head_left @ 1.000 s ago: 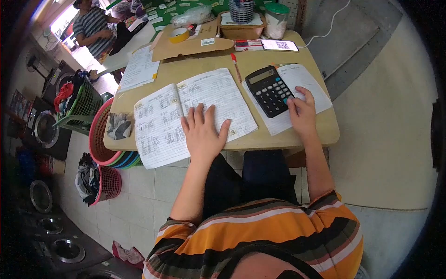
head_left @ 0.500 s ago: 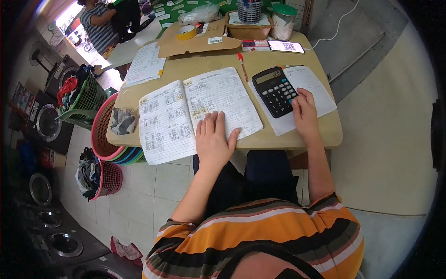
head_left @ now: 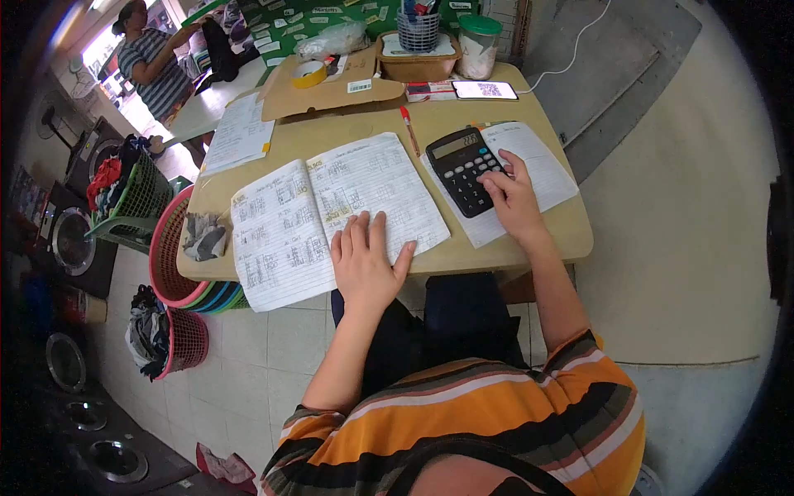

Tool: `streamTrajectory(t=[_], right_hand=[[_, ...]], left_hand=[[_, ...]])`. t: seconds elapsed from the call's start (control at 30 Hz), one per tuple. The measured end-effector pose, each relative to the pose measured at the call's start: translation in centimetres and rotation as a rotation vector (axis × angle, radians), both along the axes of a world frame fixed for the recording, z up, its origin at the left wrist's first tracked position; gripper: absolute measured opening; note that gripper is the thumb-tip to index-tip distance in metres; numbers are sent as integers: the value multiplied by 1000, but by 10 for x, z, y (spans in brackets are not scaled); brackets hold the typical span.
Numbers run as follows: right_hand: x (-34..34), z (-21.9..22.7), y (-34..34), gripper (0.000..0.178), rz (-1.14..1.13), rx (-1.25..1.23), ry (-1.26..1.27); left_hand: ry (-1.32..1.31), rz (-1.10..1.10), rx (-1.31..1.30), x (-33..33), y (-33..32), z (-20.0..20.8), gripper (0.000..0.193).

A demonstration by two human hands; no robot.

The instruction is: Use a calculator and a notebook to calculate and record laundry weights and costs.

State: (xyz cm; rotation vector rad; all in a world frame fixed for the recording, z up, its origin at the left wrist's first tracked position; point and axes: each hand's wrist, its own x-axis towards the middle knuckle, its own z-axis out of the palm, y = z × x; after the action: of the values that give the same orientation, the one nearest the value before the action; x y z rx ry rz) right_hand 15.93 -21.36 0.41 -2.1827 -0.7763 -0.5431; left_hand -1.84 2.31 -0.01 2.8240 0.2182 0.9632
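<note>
An open ruled notebook (head_left: pixel 269 215) with handwritten columns and yellow highlights lies at the table's near edge. My left hand (head_left: pixel 364 269) rests flat on its right page, fingers extended and slightly apart. To the right, a black calculator (head_left: pixel 456 167) with grey keys lies tilted on a sheet of lined paper (head_left: pixel 542 161). Over the calculator's right-hand keys is my right hand (head_left: pixel 517 207), its fingers apart and holding nothing; one digit reaches the keys. Whether it presses a key cannot be made out. A red-capped pen (head_left: pixel 409 131) lies between notebook and calculator.
Toward the back are a flat cardboard piece (head_left: pixel 331 101) with a yellow tape roll (head_left: pixel 308 76), a lit phone (head_left: pixel 485 90) on a cable, a basket (head_left: pixel 419 66) and a green-lidded jar (head_left: pixel 479 48). Laundry baskets (head_left: pixel 188 339) and washing machines stand left; a person (head_left: pixel 153 66) stands farther back.
My right hand has moved left from the calculator's right edge onto its keys. My left hand stays on the page. The whole view has shifted slightly.
</note>
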Motion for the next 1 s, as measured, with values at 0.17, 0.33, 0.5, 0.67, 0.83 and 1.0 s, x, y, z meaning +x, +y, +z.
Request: streamTrajectory(t=[0.17, 0.33, 0.5, 0.67, 0.83, 1.0], right_hand=[[-20, 17, 8, 12, -5, -18, -103], [-20, 16, 12, 11, 32, -89, -57], [-11, 17, 14, 7, 13, -76, -121], [-8, 27, -10, 10, -100, 162, -134], [-3, 0, -22, 16, -95, 328, 3], [-3, 1, -19, 20, -160, 165, -88]], left_hand=[[-2, 2, -1, -1, 1, 0, 62], [-7, 0, -1, 0, 1, 0, 61], [-10, -4, -4, 0, -1, 1, 59], [-22, -12, -16, -1, -1, 1, 56], [-12, -6, 1, 0, -1, 0, 55], [-13, -4, 9, 0, 0, 2, 54]])
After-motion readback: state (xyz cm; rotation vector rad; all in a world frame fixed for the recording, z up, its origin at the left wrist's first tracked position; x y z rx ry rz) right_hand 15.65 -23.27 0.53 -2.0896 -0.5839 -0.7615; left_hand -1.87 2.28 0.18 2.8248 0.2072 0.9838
